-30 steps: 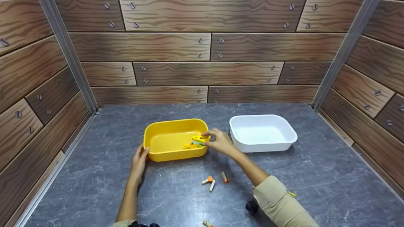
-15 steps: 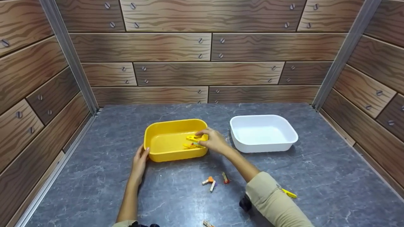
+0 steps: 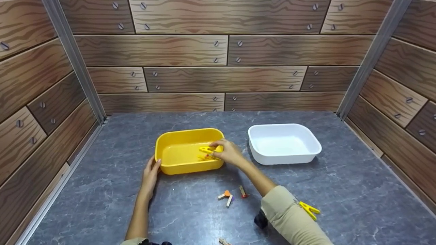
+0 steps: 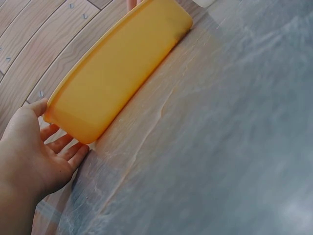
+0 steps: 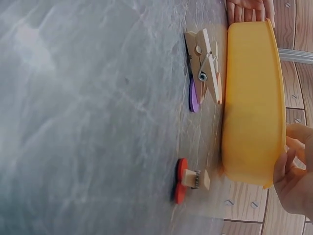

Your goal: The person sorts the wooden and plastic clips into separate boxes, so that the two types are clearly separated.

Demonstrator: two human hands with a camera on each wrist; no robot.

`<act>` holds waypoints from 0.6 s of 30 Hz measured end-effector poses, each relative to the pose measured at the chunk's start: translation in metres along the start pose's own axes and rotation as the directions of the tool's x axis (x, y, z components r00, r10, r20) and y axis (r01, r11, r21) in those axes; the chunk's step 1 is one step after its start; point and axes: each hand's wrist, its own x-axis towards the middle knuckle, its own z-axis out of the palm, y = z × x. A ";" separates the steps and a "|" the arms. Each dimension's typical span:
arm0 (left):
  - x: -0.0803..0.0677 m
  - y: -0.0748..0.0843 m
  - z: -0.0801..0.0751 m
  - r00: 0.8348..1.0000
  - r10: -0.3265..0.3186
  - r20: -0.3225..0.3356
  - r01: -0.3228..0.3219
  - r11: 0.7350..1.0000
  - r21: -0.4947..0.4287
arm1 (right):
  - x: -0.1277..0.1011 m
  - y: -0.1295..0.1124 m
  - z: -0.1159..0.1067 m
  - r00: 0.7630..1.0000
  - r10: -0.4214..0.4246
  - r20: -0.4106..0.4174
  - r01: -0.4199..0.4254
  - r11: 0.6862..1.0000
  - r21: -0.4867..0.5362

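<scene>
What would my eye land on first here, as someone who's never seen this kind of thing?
Probably the bright yellow tub in the middle of the gray tabletop, with the left hand at its left end and the right hand holding a yellow clothespin at its right end. Next comes the white tub to its right, then the small wooden clothespins scattered nearer the person.

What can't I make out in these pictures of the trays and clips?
Head view: how many clips lie in the yellow tray; the right hand partly covers them.
Head view: the nearest clothespin, cut off by the bottom edge.
Left wrist: the yellow tray's inside, behind its wall.
</scene>
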 end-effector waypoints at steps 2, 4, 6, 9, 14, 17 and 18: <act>0.000 0.000 0.000 1.000 -0.005 0.000 0.005 1.000 0.000 | 0.000 0.000 0.001 1.000 0.009 0.001 -0.009 1.000 0.002; 0.000 0.000 0.000 1.000 -0.007 -0.001 0.007 1.000 0.001 | 0.000 0.000 0.001 1.000 0.023 0.008 -0.023 1.000 -0.003; 0.000 0.000 0.000 1.000 -0.004 -0.003 0.004 1.000 0.003 | -0.001 0.000 0.001 0.999 0.036 0.017 -0.036 0.999 -0.012; -0.001 0.001 0.000 1.000 -0.004 -0.004 0.004 1.000 0.007 | -0.001 -0.002 0.001 0.998 0.057 0.027 -0.056 0.998 -0.030; -0.002 0.002 0.000 1.000 0.008 0.010 -0.008 1.000 0.005 | -0.002 -0.003 0.001 0.997 0.065 0.032 -0.063 0.997 -0.050; -0.003 0.002 0.000 1.000 0.020 0.023 -0.021 1.000 0.007 | -0.002 -0.002 0.001 0.997 0.063 0.033 -0.061 0.997 -0.049; -0.003 0.002 0.000 0.999 0.022 0.027 -0.022 1.000 0.008 | -0.002 -0.002 0.001 0.998 0.060 0.033 -0.058 0.997 -0.046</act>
